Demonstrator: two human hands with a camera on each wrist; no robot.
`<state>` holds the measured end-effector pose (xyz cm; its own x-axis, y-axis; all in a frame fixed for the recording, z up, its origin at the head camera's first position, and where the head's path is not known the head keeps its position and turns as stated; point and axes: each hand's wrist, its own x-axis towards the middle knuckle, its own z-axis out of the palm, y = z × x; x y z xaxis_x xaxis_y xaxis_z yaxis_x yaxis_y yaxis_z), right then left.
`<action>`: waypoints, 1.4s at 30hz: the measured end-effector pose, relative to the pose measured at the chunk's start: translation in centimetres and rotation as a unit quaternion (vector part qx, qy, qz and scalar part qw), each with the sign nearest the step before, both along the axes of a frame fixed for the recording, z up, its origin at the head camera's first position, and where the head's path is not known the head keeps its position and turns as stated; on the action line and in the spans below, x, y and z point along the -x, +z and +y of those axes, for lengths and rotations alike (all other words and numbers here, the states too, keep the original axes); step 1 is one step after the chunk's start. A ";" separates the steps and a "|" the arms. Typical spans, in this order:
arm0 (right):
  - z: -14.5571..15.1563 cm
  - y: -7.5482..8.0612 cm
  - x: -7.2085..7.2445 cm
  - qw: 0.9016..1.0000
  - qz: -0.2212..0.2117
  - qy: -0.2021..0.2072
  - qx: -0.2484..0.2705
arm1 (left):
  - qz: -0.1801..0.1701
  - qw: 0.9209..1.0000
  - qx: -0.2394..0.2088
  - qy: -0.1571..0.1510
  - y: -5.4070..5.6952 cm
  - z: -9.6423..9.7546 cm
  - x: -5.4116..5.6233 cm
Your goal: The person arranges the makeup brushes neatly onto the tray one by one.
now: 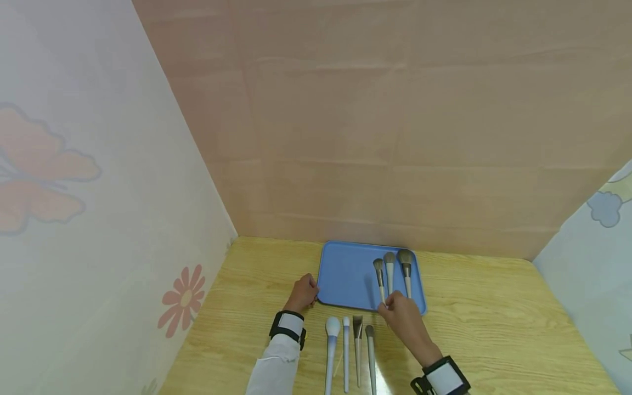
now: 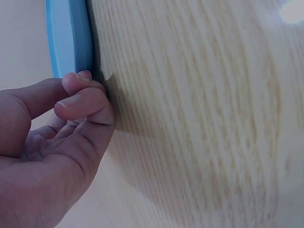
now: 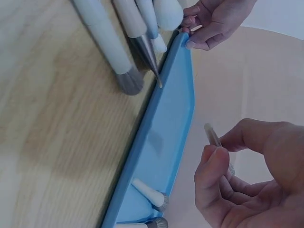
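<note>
Since two brushes lie in the blue tray (image 1: 345, 274) and four lie outside it, the sorting looks partly done, judged as a tray being filled; one still moment does not settle the direction.

In tray, right side (right of centre in the head view): large-headed brush (image 1: 406, 266) and grey-headed brush (image 1: 390, 274), roughly side by side, heads toward the top of the frame.

In transfer: dark-tipped brush (image 1: 380, 278), over the tray's lower right part, left of those two. Right hand (image 1: 402, 318) pinches its handle between thumb and forefinger, gap closed down to the handle. The right wrist view shows it raised, apart from the tray floor; setting down appears not yet done.

Left hand (image 1: 303, 291): thumb and curled forefinger pinch the tray's lower left corner, probably steadying it.

Remaining, bottom centre of the head view, on the wood-grain table (image 1: 494, 318): white-headed brush (image 1: 332, 345), narrow white brush (image 1: 346, 351), flat brush (image 1: 357, 345), grey-tipped brush (image 1: 371, 356). Neither hand touches these four.
</note>
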<state>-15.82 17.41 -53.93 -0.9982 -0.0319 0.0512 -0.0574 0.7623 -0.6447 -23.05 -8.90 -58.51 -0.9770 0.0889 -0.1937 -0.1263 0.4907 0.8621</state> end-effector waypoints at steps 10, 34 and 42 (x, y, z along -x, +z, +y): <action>-0.4 0.0 2.3 1.000 0.023 -0.011 -0.001 | 0.003 1.000 -0.009 -0.006 -1.2 -0.2 0.5; -0.8 -1.3 6.9 1.000 -0.009 -0.011 0.003 | -0.001 1.000 -0.003 -0.006 -0.3 -0.1 0.5; -1.0 -2.1 8.1 1.000 -0.008 -0.024 0.000 | -0.002 1.000 -0.009 -0.005 -0.5 0.0 0.5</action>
